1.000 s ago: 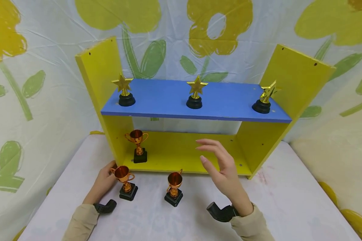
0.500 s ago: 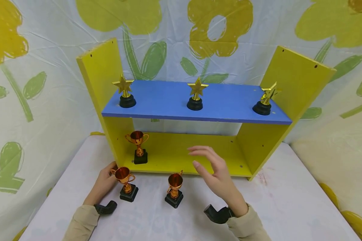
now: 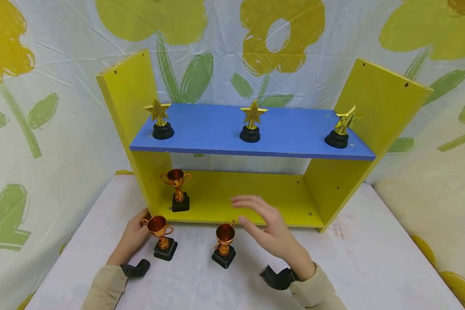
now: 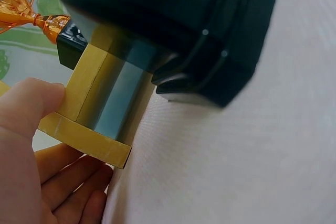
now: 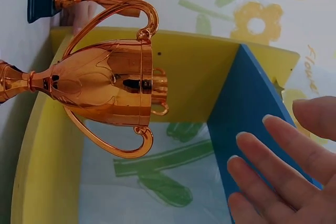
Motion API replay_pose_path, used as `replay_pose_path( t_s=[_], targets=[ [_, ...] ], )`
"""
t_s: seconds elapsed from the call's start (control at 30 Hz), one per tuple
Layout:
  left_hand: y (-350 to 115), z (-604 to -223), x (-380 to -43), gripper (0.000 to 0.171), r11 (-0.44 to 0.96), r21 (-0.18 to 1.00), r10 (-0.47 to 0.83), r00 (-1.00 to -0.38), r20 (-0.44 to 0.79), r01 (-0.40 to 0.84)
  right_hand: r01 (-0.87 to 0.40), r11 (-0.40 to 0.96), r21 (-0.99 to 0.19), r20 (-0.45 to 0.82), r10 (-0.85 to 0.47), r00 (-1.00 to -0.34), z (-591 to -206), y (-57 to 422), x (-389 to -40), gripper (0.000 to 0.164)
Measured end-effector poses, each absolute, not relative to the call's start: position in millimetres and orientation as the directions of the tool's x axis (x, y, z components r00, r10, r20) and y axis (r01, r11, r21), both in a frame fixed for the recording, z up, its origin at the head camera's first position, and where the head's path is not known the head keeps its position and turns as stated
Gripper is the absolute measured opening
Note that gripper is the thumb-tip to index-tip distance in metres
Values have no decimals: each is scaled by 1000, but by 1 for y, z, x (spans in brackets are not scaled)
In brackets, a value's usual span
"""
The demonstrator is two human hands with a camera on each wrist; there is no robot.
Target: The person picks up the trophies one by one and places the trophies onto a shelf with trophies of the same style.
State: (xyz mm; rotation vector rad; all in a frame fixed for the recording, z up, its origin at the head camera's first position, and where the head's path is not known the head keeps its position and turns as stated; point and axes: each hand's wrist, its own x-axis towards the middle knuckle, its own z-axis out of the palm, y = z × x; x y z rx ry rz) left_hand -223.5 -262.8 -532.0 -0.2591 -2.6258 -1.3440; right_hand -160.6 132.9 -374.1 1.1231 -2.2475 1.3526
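Note:
My left hand (image 3: pixel 133 234) holds the lower left corner of the yellow-and-blue shelf (image 3: pixel 145 185); in the left wrist view the thumb (image 4: pixel 31 100) lies against the board's front, with the fingers on its outer side. Close beside that hand stands a bronze trophy cup (image 3: pixel 164 245) on a black base. Another trophy cup (image 3: pixel 224 249) stands upright on the table in front of the shelf. Right of it, my right hand (image 3: pixel 269 228) hovers with fingers apart and nothing in its grasp. The right wrist view shows the cup (image 5: pixel 100 85) large, clear of the fingertips.
A third bronze trophy cup (image 3: pixel 180 202) stands on the lower yellow board, at its left end. Above, on the blue board (image 3: pixel 209 125), are gold star trophies at left (image 3: pixel 160 120), middle (image 3: pixel 251 125) and right (image 3: pixel 339 131). A flowered cloth (image 3: pixel 73 86) hangs behind.
My right hand has moved left and down, nearer to the middle trophy cup. The left hand and the trophies have stayed in place.

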Motion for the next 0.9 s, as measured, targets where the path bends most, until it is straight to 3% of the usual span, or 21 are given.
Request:
replay_pose_path(
  t_s=[0.6,0.9],
  targets=[
    [-266,-535,-225,42,575,784,74,-969,235,234,-734,303,-608,376,-704,-602,-383,130,-162,49],
    [-267,-538,-226,39,590,775,71,-970,231,228,-688,387,-613,251,-731,-635,-388,126,-163,48]
  ],
)
